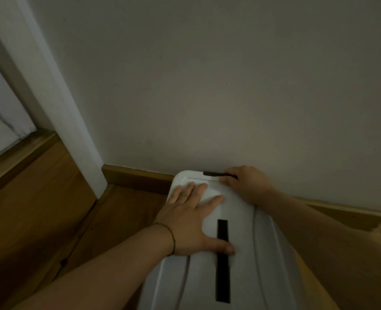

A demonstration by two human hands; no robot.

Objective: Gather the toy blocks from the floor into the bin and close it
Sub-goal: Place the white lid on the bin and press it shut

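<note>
A white plastic bin stands on the wooden floor against the wall, and its white lid (241, 265) lies on top. A black strip (222, 260) runs along the middle of the lid. My left hand (194, 218) lies flat on the far part of the lid with its fingers spread and its thumb by the strip. My right hand (245, 184) curls over the lid's far edge, its fingers on a dark clasp (214, 174) next to the wall. No toy blocks show; the inside of the bin is hidden by the lid.
A plain wall (207, 86) rises straight behind the bin, with a wooden skirting board (135, 177) along its foot. A white door frame (57, 104) stands at the left. Wooden floor (39, 220) stretches to the left of the bin.
</note>
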